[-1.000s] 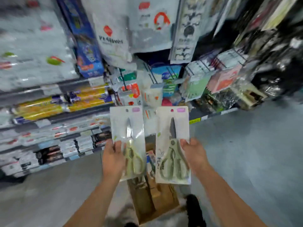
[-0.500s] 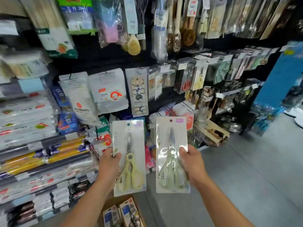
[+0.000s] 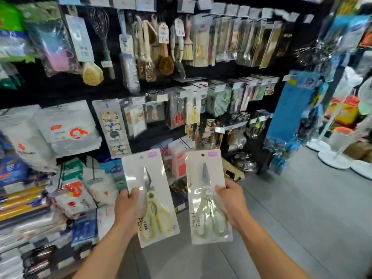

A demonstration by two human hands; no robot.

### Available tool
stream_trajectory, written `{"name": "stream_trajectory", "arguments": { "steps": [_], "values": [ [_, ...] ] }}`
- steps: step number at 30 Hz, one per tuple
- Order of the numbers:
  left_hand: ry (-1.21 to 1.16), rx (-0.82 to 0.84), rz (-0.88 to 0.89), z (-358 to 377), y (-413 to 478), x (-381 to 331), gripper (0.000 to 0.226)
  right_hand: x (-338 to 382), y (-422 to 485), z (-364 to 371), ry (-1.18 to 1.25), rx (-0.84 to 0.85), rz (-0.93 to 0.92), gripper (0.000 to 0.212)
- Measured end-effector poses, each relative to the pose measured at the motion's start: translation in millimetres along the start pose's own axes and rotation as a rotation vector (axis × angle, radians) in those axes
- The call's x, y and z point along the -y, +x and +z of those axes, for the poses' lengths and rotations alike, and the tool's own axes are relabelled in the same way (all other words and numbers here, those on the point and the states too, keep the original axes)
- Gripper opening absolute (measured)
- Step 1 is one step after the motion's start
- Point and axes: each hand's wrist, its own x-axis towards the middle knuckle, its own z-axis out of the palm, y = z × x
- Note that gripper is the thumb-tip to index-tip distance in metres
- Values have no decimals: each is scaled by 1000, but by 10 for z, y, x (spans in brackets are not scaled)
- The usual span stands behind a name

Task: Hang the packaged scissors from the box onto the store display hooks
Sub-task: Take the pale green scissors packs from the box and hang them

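While we hold a pack of scissors in each hand, low and well short of the display, the chief risk is that neither hand is free to steady a hook. Our left hand pinches the left pack by its edge, thumb across the front. Our right hand grips the right pack the same way, near the handles. Both grips sit low on the cards, so the tops may flex or swing as we reach up, and the small hole at the top of the right pack could miss the hook tip. The left pack is tilted, which would make lining up harder, and we cannot make out its hole. The likely target is the row where hung scissors already dangle, but price tags cover the hook ends there and the hooks themselves are too blurred to see. Pushing blind could knock neighbouring packs off or tear the card. An edge pinch on slick plastic could also slip, dropping a pack to the floor. We judge hanging one at a time safer.
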Motion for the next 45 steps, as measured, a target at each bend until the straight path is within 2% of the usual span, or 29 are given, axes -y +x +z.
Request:
{"name": "stream_trajectory", "arguments": {
  "steps": [2, 7, 12, 19, 23, 26, 30, 35, 45],
  "values": [
    [20, 14, -8, 165, 26, -59, 13, 18, 98, -117, 46, -19, 0, 17],
    [-17, 48, -18, 588, 161, -192, 10, 83, 415, -375, 40, -88, -50, 30],
    [-38, 35, 25, 1095, 388, -360, 14, 155, 1052, -575, 7, -90, -62, 22],
    [-92, 65, -44, 1958, 1144, -621, 17, 428, 2260, -773, -4, 29, -93, 13],
    [-105, 52, -88, 2354, 1707, -537, 12, 615, 2837, -862, -29, 70, -107, 16],
    [-104, 34, -133, 2579, 2042, -452, 18, 676, 3178, -869, -37, 86, -101, 19],
    [-102, -45, -149, 2767, 2236, -520, 14, 742, 3568, -765, -20, 124, -47, 12],
    [-74, -106, -146, 2946, 2281, -648, 17, 738, 4005, -639, -10, 259, -45, 15],
    [-244, -221, -238, 3545, 2500, -874, 17, 856, 5047, -605, -123, 353, -71, 24]
  ]
}}
